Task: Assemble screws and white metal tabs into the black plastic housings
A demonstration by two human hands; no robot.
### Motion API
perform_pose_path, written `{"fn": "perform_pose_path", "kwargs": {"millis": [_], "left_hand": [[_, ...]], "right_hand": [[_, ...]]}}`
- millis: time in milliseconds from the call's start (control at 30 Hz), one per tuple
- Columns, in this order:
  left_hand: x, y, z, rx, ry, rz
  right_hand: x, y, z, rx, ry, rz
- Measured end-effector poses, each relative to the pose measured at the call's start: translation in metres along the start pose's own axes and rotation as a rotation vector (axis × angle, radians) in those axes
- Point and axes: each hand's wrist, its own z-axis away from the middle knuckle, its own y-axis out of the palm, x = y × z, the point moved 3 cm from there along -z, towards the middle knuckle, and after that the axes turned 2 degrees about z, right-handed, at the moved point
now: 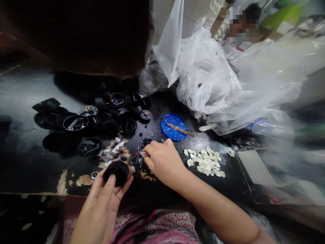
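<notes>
My left hand [105, 198] is wrapped round a black round cup-shaped housing [116, 173], its thumb over the rim and its dark opening facing me. A small pale part [132, 169] shows by its fingertips. My right hand [165, 161] is closed in a pinch over the small loose parts, and a small grey piece [143, 153] sticks out at its fingertips; its kind is unclear. Beside those fingers lie small springs [138, 160]. White and grey cylindrical parts [113, 152] are heaped just beyond the housing.
Several black round housings [76, 123] crowd the left of the black table [25, 169]. A blue lid [175, 123] smeared with blue paste carries a brown stick [181, 129]. Flat cream plates [207, 162] lie at right, below clear plastic bags [205, 71]. A person [243, 22] is behind.
</notes>
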Motion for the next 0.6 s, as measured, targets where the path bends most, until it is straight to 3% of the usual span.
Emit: {"fn": "perform_pose_path", "kwargs": {"millis": [133, 267, 400, 600], "left_hand": [[0.001, 0.006, -0.001, 0.023, 0.011, 0.058], [-0.001, 0.009, -0.003, 0.032, -0.007, 0.121], [-0.003, 0.017, -0.007, 0.017, -0.074, 0.138], [-0.001, 0.022, -0.005, 0.042, -0.094, 0.155]], "right_hand": [[0.005, 0.0, -0.015, 0.028, -0.03, 0.094], [0.008, -0.003, -0.012, 0.02, -0.035, 0.058], [0.011, -0.004, 0.005, -0.049, -0.063, -0.203], [0.003, -0.009, 0.02, -0.098, 0.014, -0.686]]}}
